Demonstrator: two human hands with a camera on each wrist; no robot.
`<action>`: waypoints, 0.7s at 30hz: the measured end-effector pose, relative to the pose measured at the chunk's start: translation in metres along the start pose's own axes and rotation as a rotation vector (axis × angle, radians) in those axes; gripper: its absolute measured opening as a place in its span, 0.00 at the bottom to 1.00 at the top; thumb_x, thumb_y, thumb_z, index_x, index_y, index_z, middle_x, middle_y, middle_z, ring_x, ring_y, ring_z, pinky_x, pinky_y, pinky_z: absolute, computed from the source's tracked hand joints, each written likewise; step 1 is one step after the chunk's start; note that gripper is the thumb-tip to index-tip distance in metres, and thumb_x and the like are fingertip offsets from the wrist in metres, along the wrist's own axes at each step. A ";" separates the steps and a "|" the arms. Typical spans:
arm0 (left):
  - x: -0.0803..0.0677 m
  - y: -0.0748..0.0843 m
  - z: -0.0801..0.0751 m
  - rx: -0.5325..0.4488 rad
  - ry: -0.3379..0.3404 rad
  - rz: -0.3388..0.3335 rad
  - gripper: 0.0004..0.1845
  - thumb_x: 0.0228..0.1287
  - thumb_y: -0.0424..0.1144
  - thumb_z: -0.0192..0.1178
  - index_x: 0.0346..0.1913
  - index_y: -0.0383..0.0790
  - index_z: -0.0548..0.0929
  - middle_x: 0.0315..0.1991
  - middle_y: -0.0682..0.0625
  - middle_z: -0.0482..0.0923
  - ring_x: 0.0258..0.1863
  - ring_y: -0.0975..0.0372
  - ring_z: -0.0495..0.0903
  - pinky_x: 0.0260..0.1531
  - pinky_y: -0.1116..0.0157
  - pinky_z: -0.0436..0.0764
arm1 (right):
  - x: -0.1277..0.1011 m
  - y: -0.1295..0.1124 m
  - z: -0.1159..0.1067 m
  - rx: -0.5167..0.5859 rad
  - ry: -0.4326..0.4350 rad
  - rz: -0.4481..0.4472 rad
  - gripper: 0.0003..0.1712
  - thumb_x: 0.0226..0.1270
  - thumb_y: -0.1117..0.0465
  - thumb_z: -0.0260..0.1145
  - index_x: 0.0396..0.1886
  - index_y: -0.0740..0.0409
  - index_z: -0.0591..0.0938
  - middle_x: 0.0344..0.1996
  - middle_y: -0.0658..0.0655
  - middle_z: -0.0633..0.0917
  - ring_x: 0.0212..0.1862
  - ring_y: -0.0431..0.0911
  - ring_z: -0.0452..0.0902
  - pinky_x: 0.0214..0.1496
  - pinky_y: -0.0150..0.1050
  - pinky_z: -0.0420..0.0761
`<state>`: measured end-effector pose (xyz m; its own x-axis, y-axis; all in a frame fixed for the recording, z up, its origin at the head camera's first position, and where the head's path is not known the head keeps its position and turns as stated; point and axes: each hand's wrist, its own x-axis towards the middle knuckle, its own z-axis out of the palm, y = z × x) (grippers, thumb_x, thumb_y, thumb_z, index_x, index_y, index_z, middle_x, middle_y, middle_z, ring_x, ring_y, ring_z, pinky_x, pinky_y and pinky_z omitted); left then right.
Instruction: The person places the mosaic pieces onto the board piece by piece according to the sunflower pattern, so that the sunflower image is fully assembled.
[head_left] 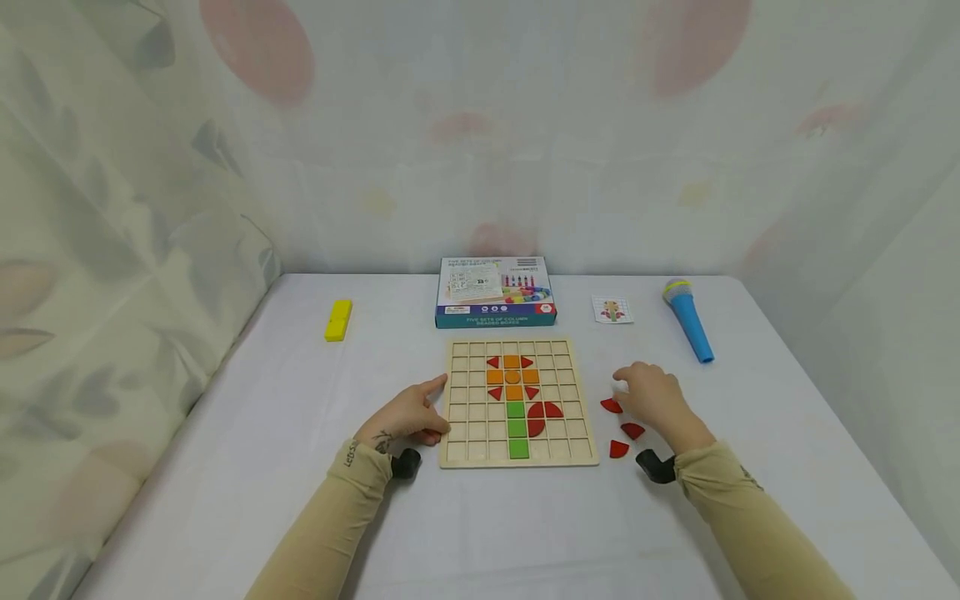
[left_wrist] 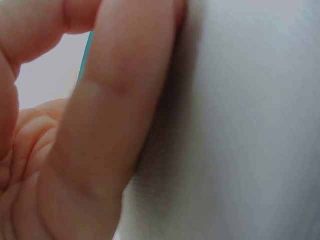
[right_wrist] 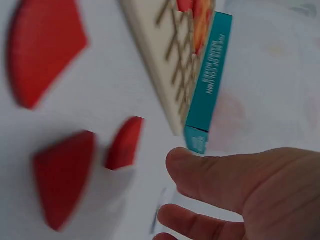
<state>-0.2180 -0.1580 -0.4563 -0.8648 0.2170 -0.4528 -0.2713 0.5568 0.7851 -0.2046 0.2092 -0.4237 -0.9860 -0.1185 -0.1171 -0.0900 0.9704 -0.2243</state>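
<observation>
A wooden grid board (head_left: 457, 454) lies mid-table, with orange, red and green tiles set in it like a flower. My left hand (head_left: 408, 414) rests on the cloth at the board's left edge, index finger straight and touching the frame; the left wrist view shows only its fingers (left_wrist: 100, 125) close up. My right hand (head_left: 649, 395) hovers relaxed just right of the board and holds nothing. Three loose red quarter-round pieces (head_left: 611, 406), (head_left: 632, 430), (head_left: 618, 449) lie beside and under it. In the right wrist view the red pieces (right_wrist: 62, 175) and board (right_wrist: 150, 45) lie beyond my fingers (right_wrist: 240, 185).
Behind the board stands a teal game box (head_left: 495, 293), also the teal box (right_wrist: 207, 80) in the right wrist view. A small pattern card (head_left: 612, 309) and a blue toy microphone (head_left: 688, 320) lie back right, a yellow block (head_left: 338, 320) back left. Draped cloth walls surround the white table (head_left: 525, 533).
</observation>
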 end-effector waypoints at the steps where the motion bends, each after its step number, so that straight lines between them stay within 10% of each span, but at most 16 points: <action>1: 0.000 0.000 0.000 0.001 0.000 0.001 0.50 0.44 0.27 0.67 0.72 0.50 0.55 0.17 0.46 0.75 0.13 0.64 0.74 0.18 0.69 0.79 | 0.001 0.002 0.005 -0.005 -0.023 0.009 0.21 0.58 0.58 0.66 0.50 0.63 0.80 0.45 0.65 0.80 0.46 0.60 0.75 0.45 0.57 0.74; 21: 0.000 -0.001 0.000 -0.009 -0.007 0.000 0.50 0.44 0.27 0.67 0.72 0.50 0.55 0.16 0.47 0.75 0.12 0.64 0.74 0.17 0.70 0.78 | 0.000 -0.002 0.024 0.119 -0.066 0.036 0.08 0.54 0.64 0.64 0.34 0.63 0.77 0.27 0.57 0.76 0.29 0.48 0.70 0.26 0.37 0.71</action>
<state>-0.2177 -0.1584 -0.4572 -0.8620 0.2229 -0.4554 -0.2746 0.5498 0.7889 -0.2006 0.2023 -0.4467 -0.9767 -0.1010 -0.1895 -0.0333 0.9430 -0.3311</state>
